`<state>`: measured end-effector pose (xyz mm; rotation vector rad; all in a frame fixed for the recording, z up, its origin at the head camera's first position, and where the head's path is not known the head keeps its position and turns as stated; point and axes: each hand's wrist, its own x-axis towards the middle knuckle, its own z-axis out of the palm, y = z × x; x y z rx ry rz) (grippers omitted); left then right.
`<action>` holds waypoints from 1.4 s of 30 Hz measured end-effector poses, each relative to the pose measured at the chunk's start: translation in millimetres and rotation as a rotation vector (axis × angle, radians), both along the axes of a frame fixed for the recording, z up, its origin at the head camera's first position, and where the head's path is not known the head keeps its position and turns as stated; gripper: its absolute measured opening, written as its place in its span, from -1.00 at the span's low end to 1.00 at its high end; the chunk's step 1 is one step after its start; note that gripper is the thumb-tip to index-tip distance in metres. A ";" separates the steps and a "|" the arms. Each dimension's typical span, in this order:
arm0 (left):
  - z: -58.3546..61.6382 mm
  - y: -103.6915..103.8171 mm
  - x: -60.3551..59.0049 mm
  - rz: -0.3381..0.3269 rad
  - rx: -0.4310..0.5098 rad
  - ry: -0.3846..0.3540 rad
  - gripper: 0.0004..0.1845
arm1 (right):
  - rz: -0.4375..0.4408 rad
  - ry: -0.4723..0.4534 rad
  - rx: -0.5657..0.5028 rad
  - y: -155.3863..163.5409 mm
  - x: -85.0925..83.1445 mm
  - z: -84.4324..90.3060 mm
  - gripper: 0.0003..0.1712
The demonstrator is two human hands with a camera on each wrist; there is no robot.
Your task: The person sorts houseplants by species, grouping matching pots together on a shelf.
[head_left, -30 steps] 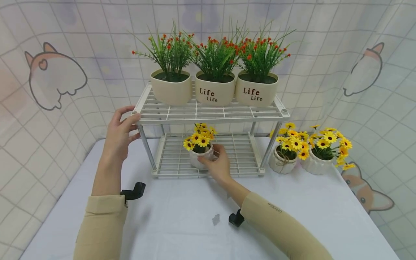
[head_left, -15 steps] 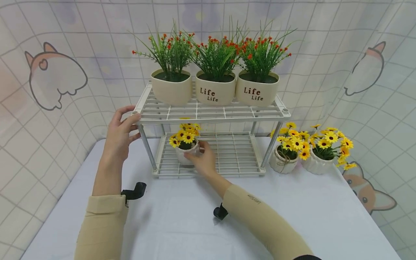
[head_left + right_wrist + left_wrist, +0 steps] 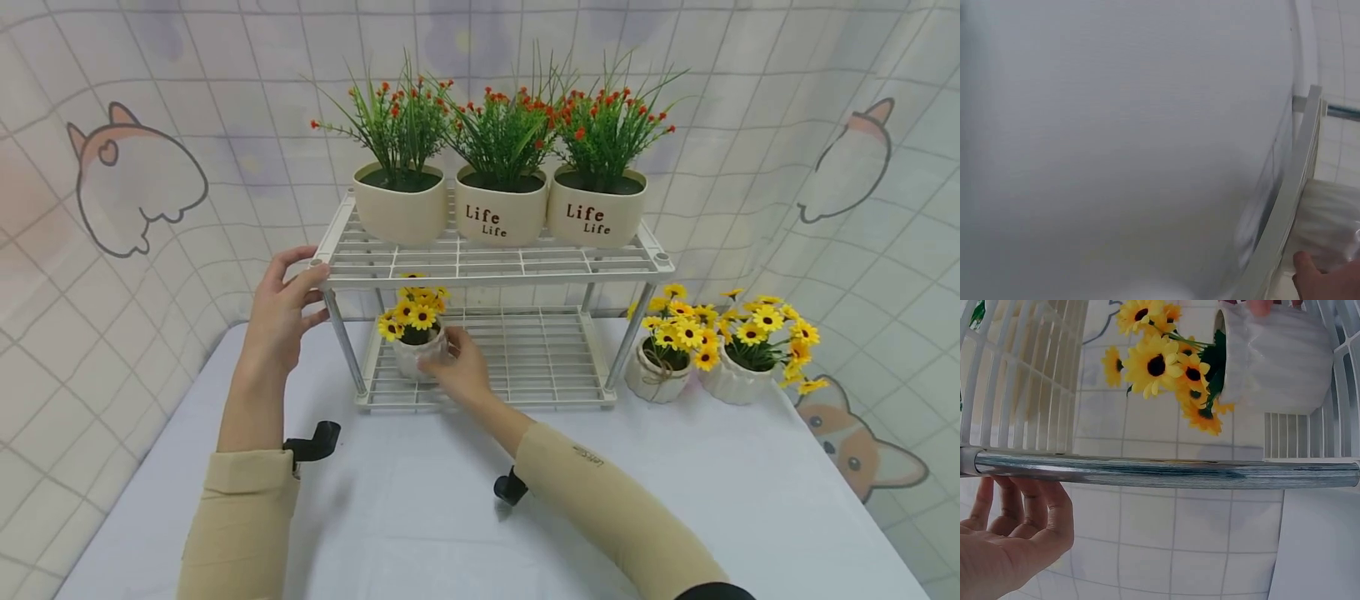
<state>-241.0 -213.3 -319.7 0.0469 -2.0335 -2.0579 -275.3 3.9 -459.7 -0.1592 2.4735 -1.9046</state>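
A two-tier white wire rack (image 3: 525,268) with metal posts stands on the table. At its upper left corner, my left hand (image 3: 279,312) grips the top shelf with thumb above and fingers bent beside the post (image 3: 1166,472). My right hand (image 3: 459,367) holds a small white ribbed flowerpot (image 3: 417,357) of yellow daisy-like flowers (image 3: 412,312), thumb at the front. This pot is upright at the left part of the lower shelf (image 3: 525,358). In the right wrist view, the thumb (image 3: 1305,265) lies against the pot (image 3: 1329,219).
Three cream planters (image 3: 501,218) with red-flowered greenery line the top shelf. Two more white pots of yellow flowers, one tied with twine (image 3: 657,379) and one plain (image 3: 738,379), stand right of the rack. A white cloth (image 3: 420,500) covers the table; a patterned curtain (image 3: 247,117) hangs behind.
My right hand has moved the flowerpot left along the lower shelf, from the middle toward the left post. My left hand stays on the rack corner.
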 end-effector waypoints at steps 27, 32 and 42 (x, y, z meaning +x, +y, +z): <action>-2.2 -1.4 -1.1 -0.007 0.023 0.021 -0.52 | 0.161 -0.169 -0.128 163.6 84.2 2.4 -0.60; -2.1 -0.5 -1.4 -0.002 0.021 0.021 -0.54 | 0.050 -0.189 -0.168 196.2 84.1 4.2 -0.56; -1.6 -0.5 -0.8 -0.002 0.021 0.021 -0.55 | -0.184 -0.218 -0.125 247.2 81.4 -5.9 -0.55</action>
